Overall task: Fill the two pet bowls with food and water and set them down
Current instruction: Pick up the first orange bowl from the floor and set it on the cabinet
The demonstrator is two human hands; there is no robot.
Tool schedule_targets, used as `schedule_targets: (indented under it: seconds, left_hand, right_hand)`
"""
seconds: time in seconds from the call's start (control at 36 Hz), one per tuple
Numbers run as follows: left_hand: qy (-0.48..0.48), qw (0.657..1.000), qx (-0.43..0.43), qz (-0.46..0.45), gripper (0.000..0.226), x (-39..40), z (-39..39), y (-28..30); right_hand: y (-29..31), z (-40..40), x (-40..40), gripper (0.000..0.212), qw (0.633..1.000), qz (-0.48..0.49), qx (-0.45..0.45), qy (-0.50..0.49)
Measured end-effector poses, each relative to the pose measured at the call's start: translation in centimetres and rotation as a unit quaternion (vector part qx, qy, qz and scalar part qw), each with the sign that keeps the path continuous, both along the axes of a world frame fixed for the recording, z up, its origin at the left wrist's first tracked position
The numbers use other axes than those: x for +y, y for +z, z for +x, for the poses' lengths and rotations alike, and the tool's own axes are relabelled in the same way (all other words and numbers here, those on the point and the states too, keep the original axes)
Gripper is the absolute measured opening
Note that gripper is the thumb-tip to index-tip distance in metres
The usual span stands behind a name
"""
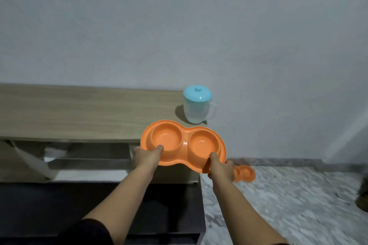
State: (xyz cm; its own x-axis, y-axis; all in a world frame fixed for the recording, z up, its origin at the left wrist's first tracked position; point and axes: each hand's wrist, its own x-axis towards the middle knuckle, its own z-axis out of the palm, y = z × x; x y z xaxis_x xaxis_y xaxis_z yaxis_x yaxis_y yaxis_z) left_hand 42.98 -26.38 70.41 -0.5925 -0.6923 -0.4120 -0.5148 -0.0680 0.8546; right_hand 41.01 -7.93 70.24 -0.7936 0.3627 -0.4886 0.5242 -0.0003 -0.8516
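An orange double pet bowl [184, 141] hangs in the air over the right end of the wooden shelf top [79, 113]. Both of its round wells look empty. My left hand [146, 156] grips its near left rim, thumb on top. My right hand [221, 170] grips the near right rim, thumb inside the edge. A second orange double bowl [246, 174] lies on the floor, partly hidden behind my right hand. A clear pitcher with a light blue lid [198, 105] stands on the shelf's right corner, just beyond the held bowl.
A grey wall rises behind the shelf. Open compartments with pale fabric [51, 155] sit under the shelf top. A dark cabinet [139, 215] stands below my arms. Marbled floor [288, 205] spreads to the right, with a dark object [363, 199] at its right edge.
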Motion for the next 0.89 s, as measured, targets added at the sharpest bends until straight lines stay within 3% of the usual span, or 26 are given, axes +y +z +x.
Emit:
schedule_targets:
  seconds: [0.33,0.89]
  left_hand:
    - [0.025,0.999,-0.023,0.002,0.068,-12.7,-1.9,0.6]
    - [0.037,0.993,-0.113,-0.027,0.065,-17.2,-14.9,-4.7]
  right_hand:
    - [1.5,-3.3,-12.5,0.062,0.998,0.052,0.003,0.041]
    - [-3.5,-19.6,-18.2,0.062,0.983,0.139,-0.069,0.099]
